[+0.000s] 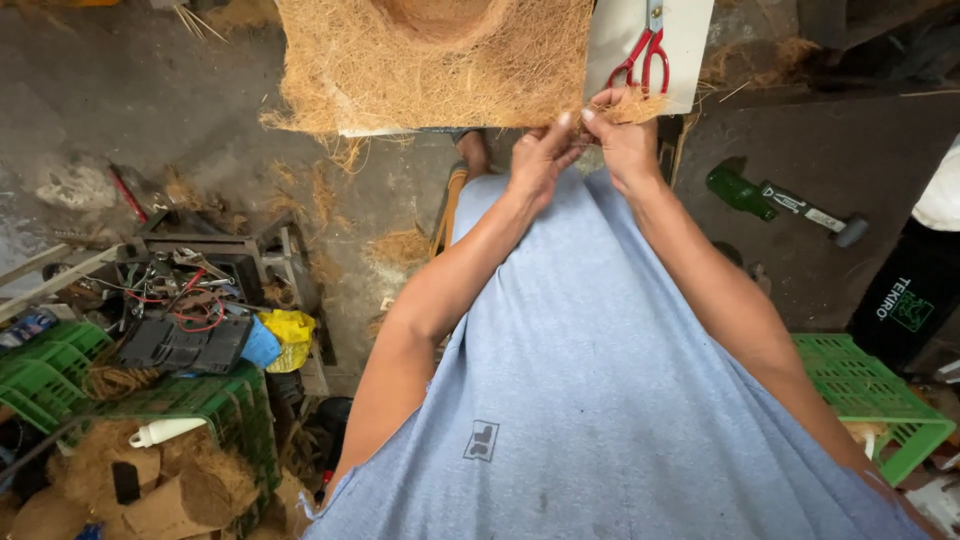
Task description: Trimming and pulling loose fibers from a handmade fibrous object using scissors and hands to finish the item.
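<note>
Fingers (566, 125) of both hands pinch the frayed edge of a coir fibre mat (440, 60) lying on a white bench (690, 50), beside red scissors (642, 55). Below, the dusty concrete floor (150, 90) holds green crates (870, 385), a hammer (815, 215) and a green bottle (740, 192).

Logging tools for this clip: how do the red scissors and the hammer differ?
The red scissors lie on the white board, just above the right hand; the hammer lies on the dark floor, well off to the right. The scissors have red loop handles; the hammer has a black handle and grey head. Neither is held: both hands work the coir mat.
</note>
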